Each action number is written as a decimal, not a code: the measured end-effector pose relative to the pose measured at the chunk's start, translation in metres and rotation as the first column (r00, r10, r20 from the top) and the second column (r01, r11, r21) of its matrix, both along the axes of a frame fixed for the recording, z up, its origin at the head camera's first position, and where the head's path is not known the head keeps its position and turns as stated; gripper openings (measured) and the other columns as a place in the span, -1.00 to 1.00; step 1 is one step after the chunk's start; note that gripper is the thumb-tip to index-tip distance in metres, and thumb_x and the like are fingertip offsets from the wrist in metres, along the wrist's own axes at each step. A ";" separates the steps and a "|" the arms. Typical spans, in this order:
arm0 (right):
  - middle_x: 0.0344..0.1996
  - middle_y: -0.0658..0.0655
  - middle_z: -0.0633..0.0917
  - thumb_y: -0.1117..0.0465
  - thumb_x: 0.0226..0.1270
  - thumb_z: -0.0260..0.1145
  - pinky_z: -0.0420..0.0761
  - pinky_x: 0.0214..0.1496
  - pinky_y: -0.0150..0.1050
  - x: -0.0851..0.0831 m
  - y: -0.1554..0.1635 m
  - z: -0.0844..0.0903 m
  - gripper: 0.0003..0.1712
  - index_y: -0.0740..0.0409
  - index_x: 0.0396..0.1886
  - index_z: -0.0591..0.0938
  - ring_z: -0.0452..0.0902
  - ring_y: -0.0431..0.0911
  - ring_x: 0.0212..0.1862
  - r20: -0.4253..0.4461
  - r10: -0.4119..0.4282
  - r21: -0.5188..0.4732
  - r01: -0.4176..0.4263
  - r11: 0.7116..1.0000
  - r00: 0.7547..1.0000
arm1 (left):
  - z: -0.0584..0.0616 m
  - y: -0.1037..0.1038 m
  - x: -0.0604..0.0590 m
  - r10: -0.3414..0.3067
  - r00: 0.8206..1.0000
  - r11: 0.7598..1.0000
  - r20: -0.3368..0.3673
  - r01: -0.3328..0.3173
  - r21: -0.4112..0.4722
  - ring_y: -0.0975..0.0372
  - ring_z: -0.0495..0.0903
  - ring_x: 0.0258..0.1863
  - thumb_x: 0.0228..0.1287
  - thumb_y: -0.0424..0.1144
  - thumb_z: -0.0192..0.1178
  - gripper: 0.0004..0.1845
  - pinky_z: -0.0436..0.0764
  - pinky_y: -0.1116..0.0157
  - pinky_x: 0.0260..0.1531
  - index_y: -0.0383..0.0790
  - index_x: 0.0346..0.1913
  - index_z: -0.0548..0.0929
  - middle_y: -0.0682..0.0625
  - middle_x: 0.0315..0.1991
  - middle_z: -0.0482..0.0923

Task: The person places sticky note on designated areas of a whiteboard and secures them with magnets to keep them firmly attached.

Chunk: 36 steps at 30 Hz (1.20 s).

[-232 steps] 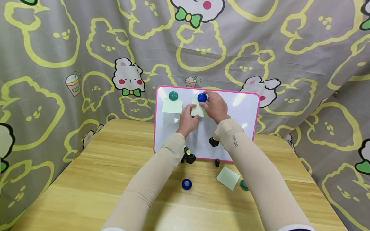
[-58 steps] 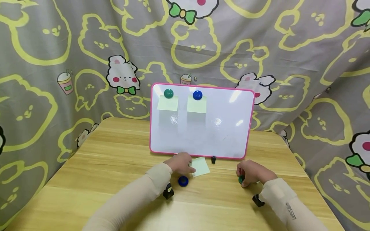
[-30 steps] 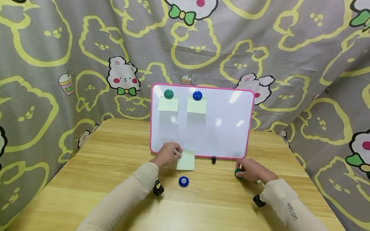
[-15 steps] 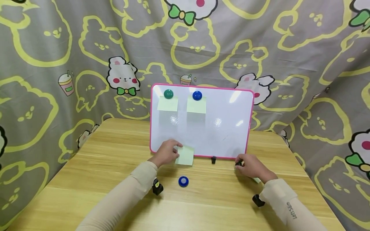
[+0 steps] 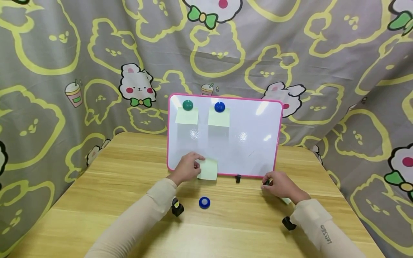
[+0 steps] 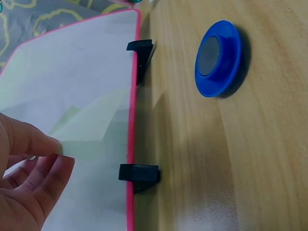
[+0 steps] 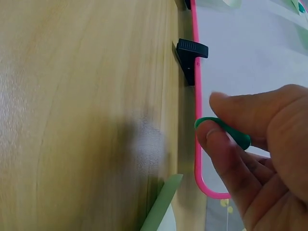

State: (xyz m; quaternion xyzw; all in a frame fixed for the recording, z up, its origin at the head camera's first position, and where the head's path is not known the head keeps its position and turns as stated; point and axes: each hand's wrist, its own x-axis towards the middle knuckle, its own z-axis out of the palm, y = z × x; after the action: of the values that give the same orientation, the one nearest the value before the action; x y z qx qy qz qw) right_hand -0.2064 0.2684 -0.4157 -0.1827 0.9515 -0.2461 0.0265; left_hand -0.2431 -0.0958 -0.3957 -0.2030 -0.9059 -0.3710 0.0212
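Observation:
At the whiteboard's lower edge, my left hand (image 5: 187, 167) pinches a pale green sticky note (image 5: 209, 170) by its left side. The left wrist view shows thumb and fingers on the note's corner (image 6: 86, 130), with the board behind it. Beyond the board's lower right corner, my right hand (image 5: 282, 185) holds a round green magnet (image 7: 231, 134) between thumb and fingertips, seen edge-on in the right wrist view. The whiteboard (image 5: 251, 143) leans upright in a pink frame. On it, a green magnet (image 5: 188, 105) and a blue magnet (image 5: 219, 106) each hold a sticky note.
A blue magnet (image 5: 204, 202) lies base up on the wooden table (image 5: 226, 229). Another pale green paper (image 5: 286, 201) lies partly hidden under my right hand, one edge curled up (image 7: 163, 202). Black stand clips (image 5: 238, 178) support the board's bottom. A patterned curtain (image 5: 155, 43) hangs behind.
Both hands have left the blue magnet on the board. My left hand has taken the note off the table, carried it left and raised it. My right hand has picked up the green magnet.

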 end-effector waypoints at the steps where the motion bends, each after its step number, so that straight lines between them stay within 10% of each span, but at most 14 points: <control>1: -0.42 -0.01 0.64 0.24 0.19 0.44 0.55 -0.37 -0.21 0.000 0.000 0.000 -0.89 0.13 -0.39 0.65 0.52 -0.19 -0.44 0.005 0.001 -0.005 -0.001 1.000 1.000 | 0.000 0.000 0.000 -0.003 1.000 1.000 0.000 0.003 0.003 0.23 0.56 -0.32 0.03 -0.57 0.25 -0.59 0.58 0.37 -0.36 -0.33 0.02 0.64 -0.11 -0.04 0.53; 36: -0.50 0.10 0.65 0.32 0.45 0.16 0.60 -0.42 -0.30 -0.014 0.004 0.016 -0.89 0.28 -0.18 0.58 0.63 0.06 -0.41 -0.049 -0.004 -0.219 -0.007 0.976 0.999 | 0.032 0.039 -0.006 -0.024 0.999 0.996 -0.021 0.026 0.085 0.19 0.56 -0.21 0.18 -0.50 0.15 -0.56 0.60 0.33 -0.33 -0.22 0.15 0.61 -0.08 0.09 0.54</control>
State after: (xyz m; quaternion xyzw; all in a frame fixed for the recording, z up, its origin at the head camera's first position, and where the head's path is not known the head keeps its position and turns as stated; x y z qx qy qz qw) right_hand -0.2202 0.2724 -0.4001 -0.1914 0.9188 -0.3448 -0.0171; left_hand -0.2492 -0.0566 -0.3636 -0.2172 -0.8863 -0.4077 0.0343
